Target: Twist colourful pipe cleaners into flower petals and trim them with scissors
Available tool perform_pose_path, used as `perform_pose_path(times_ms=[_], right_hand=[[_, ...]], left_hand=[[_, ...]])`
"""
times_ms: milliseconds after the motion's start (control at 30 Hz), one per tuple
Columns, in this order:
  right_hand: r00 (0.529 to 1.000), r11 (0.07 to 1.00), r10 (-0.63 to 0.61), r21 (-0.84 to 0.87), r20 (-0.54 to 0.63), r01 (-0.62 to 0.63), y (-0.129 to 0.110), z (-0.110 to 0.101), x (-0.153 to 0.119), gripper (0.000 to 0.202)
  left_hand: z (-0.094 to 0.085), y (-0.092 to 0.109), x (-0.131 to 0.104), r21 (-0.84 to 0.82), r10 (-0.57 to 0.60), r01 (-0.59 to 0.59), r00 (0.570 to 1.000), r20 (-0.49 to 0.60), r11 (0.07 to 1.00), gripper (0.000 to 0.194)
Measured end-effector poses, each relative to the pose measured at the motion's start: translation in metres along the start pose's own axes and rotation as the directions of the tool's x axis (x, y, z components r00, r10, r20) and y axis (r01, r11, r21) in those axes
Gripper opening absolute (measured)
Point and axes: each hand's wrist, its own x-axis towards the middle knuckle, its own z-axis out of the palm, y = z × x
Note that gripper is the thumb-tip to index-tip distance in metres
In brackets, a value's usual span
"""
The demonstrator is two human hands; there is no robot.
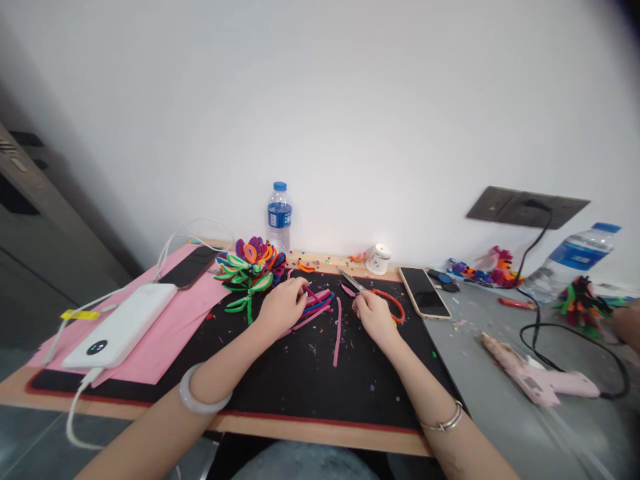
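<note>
My left hand (pixel 284 305) is closed, fingertips together on a dark magenta pipe cleaner (pixel 313 293) at a small bundle of pink, blue and purple pipe cleaners (pixel 320 304) on the black mat (pixel 310 393). Fingers pinched, my right hand (pixel 373 315) holds a small dark pink pipe cleaner loop (pixel 346 289). Just behind that hand are scissors (pixel 352 280), blades pointing up and left, with an orange handle; the hand partly hides them. Between my hands lies a single pink strip (pixel 337 333). Left of my left hand stands a multicoloured pipe cleaner flower bunch (pixel 253 263).
A water bottle (pixel 280 220) and paper cup (pixel 379 259) stand by the wall. Left are pink sheets (pixel 190 327), a power bank (pixel 120 327) and phone. Right are another phone (pixel 425 292), a corded glue gun (pixel 540 380) and another person's hand (pixel 627 327).
</note>
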Motion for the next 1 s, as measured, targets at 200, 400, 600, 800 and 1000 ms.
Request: perform_pose_path(times_ms=[200, 400, 600, 800, 1000], right_hand=[[0.999, 1.000, 0.025, 0.011, -0.036, -0.025, 0.002, 0.001, 0.003, 0.024], [0.999, 0.997, 0.024, 0.073, -0.023, -0.023, 0.002, 0.004, 0.007, 0.024], [1.000, 0.990, -0.009, 0.139, 0.002, 0.008, -0.007, 0.002, 0.003, 0.021], [0.999, 0.985, -0.029, 0.170, 0.025, 0.025, -0.011, 0.000, -0.001, 0.019], [0.999, 0.984, -0.035, 0.175, 0.034, 0.029, -0.012, 0.000, -0.002, 0.018]], left_hand=[[0.006, -0.006, 0.001, -0.004, 0.086, -0.085, 0.995, 0.050, 0.996, 0.030], [0.012, -0.009, 0.004, -0.022, 0.211, -0.210, 0.973, 0.092, 0.978, 0.030], [0.014, -0.007, 0.003, -0.027, 0.256, -0.255, 0.963, 0.086, 0.967, 0.021], [0.009, -0.005, 0.004, 0.007, 0.282, -0.283, 0.959, 0.029, 0.959, 0.023], [0.004, -0.001, 0.004, 0.027, 0.289, -0.288, 0.954, -0.072, 0.957, 0.027]])
